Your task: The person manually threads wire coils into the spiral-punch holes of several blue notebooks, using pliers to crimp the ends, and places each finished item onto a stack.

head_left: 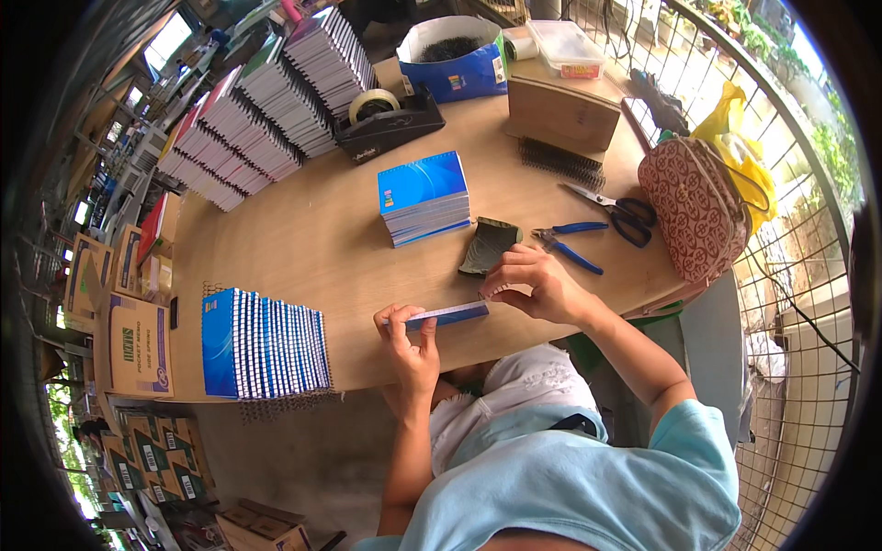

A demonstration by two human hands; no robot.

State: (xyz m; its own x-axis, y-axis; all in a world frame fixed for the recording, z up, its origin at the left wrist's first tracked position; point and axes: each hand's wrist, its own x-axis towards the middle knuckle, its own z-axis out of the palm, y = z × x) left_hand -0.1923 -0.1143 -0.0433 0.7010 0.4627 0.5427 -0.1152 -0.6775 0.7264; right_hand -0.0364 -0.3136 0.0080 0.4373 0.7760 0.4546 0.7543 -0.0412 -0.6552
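Near the six-o'clock edge of the tabletop [308, 230], the left hand [413, 354] grips a blue notepad [457, 317], seemingly to steady it for the right hand [540, 286], whose fingers curl at its three-o'clock end, their hold unclear.

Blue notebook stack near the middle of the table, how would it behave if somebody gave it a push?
The blue notebook stack probably wouldn't tip easily, since it looks low and broad. It may shift in layers, because no band shows around its many separate edges. It's likely fairly heavy for its size, being closely packed paper.
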